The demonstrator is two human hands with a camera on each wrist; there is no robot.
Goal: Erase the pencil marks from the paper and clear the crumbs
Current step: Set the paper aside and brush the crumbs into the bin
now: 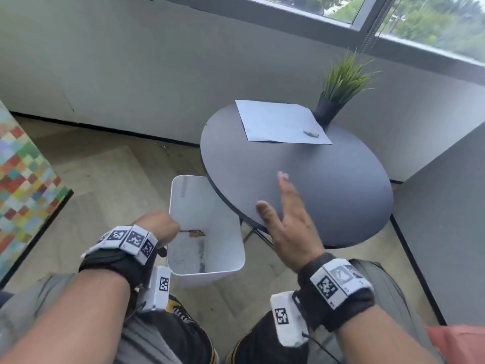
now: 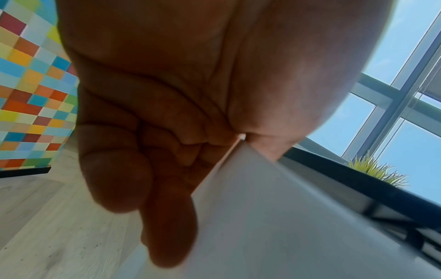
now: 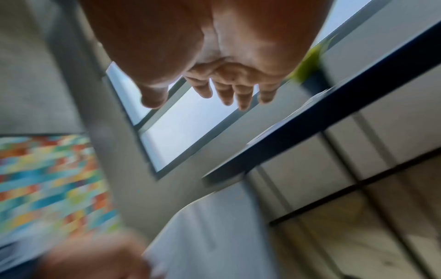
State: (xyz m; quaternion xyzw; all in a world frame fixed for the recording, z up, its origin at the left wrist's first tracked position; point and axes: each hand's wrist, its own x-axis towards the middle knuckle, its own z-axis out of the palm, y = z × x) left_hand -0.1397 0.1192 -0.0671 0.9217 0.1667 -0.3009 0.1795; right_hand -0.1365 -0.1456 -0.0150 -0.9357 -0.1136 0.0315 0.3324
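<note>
Only the head view shows the pale rectangular paper sheet (image 1: 280,122) lying flat on the round matte dark table (image 1: 328,185), a small greyish crumb pile (image 1: 311,133) near the sheet's corner. The left hand (image 1: 160,225) grips the rim of a smooth white plastic bin (image 1: 225,261) beside the table; the left wrist view shows fingers (image 2: 119,169) curled against its wall. The right hand (image 1: 286,219), fingers spread, hovers above the table edge.

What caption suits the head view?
Left hand grips white bin at round table; right hand open above it.

Motion-blurred right hand (image 3: 214,56), bin (image 3: 214,236).
</note>
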